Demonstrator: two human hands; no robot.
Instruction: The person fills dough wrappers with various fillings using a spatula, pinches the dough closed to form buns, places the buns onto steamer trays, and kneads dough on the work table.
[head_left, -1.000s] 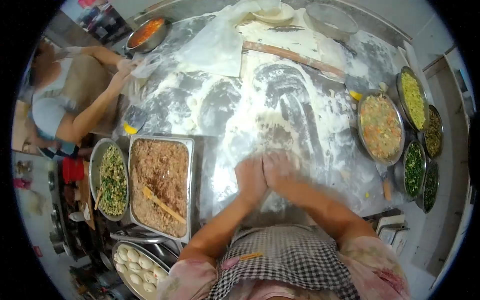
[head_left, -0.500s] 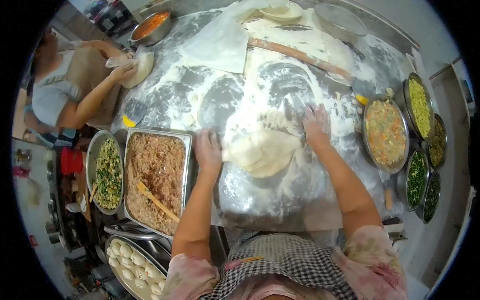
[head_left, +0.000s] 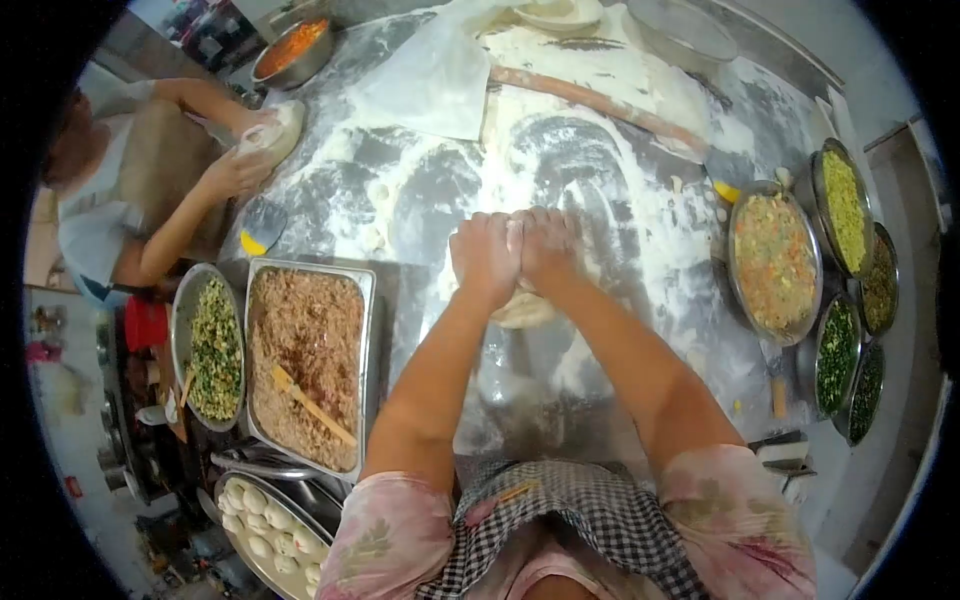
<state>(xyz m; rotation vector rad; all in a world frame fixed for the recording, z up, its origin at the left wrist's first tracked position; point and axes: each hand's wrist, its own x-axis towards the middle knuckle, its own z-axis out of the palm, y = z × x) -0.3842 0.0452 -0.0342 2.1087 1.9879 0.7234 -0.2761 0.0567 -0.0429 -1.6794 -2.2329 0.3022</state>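
Observation:
Side by side at the middle of the floured steel table (head_left: 420,210), both my hands bear down on a lump of pale dough (head_left: 524,312). My left hand (head_left: 486,252) has its fingers curled over the dough, touching my right hand (head_left: 548,246), whose fingers are also bent into it. Much of the dough is hidden under my hands and wrists; its near edge shows between my forearms.
A rolling pin (head_left: 600,105) and a clear plastic sheet (head_left: 430,85) lie farther back. A meat tray (head_left: 370,330) with a wooden spatula stands left, several bowls of filling right. A co-worker (head_left: 150,170) handles dough at the left. Filled buns (head_left: 260,525) sit lower left.
My hands, spread apart beside the flattened dough half a second ago, have come together on top of it. The dough is now gathered beneath them. The co-worker's hands and dough have shifted slightly.

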